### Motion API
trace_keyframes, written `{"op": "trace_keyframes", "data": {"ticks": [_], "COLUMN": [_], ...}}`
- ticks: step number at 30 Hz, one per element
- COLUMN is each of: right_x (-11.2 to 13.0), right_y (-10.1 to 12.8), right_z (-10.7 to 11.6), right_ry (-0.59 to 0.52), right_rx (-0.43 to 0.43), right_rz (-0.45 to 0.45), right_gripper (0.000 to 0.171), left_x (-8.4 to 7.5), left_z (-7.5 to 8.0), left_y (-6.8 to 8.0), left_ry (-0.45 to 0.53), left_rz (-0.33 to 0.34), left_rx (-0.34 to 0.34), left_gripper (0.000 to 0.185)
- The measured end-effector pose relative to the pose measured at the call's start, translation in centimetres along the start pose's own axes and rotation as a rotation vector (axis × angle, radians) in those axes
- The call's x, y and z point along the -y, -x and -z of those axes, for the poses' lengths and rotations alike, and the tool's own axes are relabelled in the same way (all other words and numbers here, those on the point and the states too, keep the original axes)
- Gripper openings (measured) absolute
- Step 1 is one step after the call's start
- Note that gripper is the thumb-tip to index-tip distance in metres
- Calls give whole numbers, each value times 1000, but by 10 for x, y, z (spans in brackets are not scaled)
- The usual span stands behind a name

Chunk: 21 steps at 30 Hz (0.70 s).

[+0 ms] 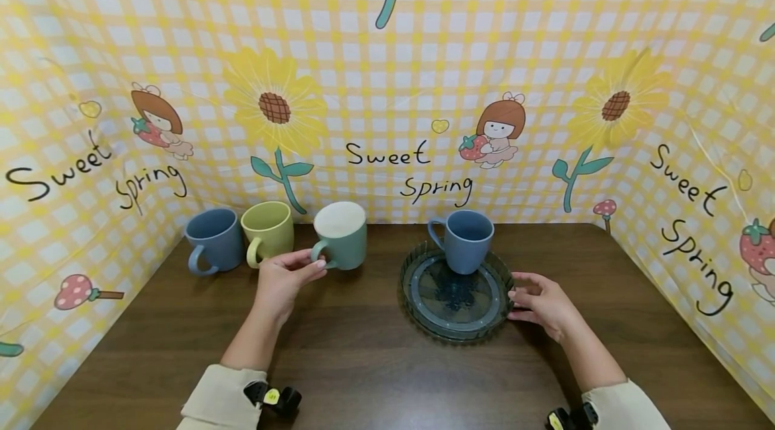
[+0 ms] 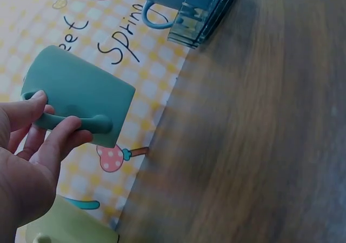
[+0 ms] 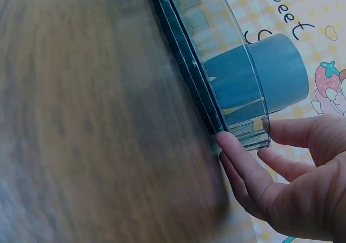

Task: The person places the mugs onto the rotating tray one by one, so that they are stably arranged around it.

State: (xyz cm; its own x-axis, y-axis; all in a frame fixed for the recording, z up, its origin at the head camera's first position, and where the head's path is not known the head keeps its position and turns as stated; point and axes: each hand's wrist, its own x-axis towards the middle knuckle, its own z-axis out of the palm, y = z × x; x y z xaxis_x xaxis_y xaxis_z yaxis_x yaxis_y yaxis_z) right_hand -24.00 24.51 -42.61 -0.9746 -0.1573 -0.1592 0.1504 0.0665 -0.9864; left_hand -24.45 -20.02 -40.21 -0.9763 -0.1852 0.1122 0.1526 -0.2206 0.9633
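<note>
My left hand [image 1: 289, 274] pinches the handle of a green mug [image 1: 341, 235] that stands on the dark wooden table [image 1: 363, 356]; the left wrist view shows thumb and fingers [image 2: 51, 128] closed round the green mug's handle [image 2: 81, 123]. A round, dark see-through tray [image 1: 455, 322] lies right of centre with a blue mug [image 1: 465, 239] standing at its far side. My right hand [image 1: 535, 301] touches the tray's right rim with straight fingers [image 3: 243, 162] against the tray's wall [image 3: 238, 102].
A second blue mug [image 1: 213, 239] and a yellow-green mug [image 1: 267, 231] stand in a row at the back left. A yellow checked cloth with sunflowers [image 1: 387, 80] walls the table on three sides.
</note>
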Motion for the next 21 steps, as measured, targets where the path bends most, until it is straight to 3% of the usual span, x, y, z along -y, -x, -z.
{"op": "trace_keyframes", "data": {"ticks": [8, 21], "right_x": [0, 0], "right_y": [1, 1], "right_z": [0, 0], "right_ry": [20, 27], "right_rx": [-7, -13], "right_rz": [-2, -5], "right_gripper": [56, 56], "left_x": [-4, -8], "left_z": [-12, -26], "left_y": [2, 0], "left_ry": [1, 8], "left_rz": [1, -12], "left_rx": [35, 87], "left_gripper": [39, 29]}}
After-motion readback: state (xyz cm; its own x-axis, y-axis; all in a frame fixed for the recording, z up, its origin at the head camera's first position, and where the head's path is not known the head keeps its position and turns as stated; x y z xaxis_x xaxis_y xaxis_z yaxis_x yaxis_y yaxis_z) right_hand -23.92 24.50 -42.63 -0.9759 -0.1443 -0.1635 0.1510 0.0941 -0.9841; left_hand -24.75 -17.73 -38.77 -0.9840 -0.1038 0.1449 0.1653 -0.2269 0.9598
